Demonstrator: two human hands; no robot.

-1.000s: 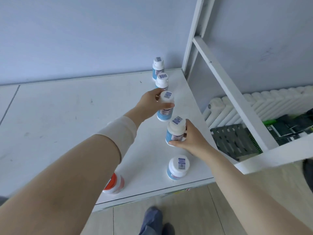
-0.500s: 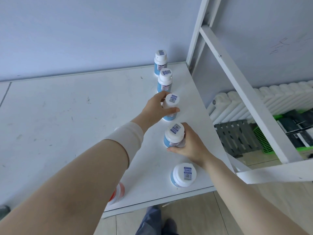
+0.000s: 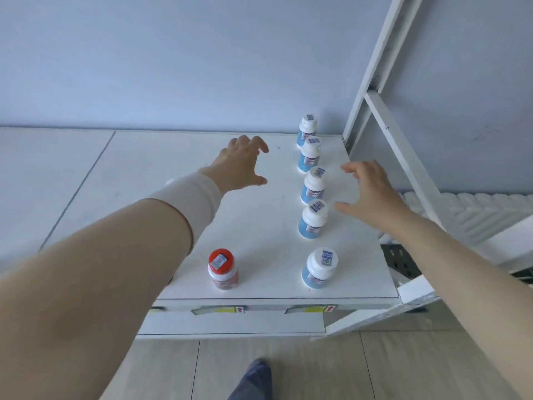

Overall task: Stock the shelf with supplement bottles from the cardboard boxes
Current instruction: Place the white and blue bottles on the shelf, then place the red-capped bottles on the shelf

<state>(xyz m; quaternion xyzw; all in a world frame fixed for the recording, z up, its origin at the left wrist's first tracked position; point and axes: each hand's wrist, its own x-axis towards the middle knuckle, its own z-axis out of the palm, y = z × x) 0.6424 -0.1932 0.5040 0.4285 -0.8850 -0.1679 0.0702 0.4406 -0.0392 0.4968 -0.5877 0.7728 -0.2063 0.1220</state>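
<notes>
White-capped supplement bottles (image 3: 313, 219) with blue labels stand upright in a row of five along the right side of the white shelf board (image 3: 259, 226), from its front edge back to the wall. The rear ones overlap in view, so their bases are partly covered. A red-capped bottle (image 3: 222, 268) stands apart at the front left. Each cap carries a sticker, but its print and the label text are too small to read.

The left hand (image 3: 242, 166) hovers over bare board to the left of the row, fingers spread wide and curved, holding nothing. The right hand (image 3: 369, 192) is spread just as wide on the row's right, its thumb just beside the fourth bottle's cap without touching it.

A white sleeve (image 3: 190, 197) wraps the left forearm. The right forearm cuts off a dark grated object (image 3: 401, 261) beyond the shelf.
</notes>
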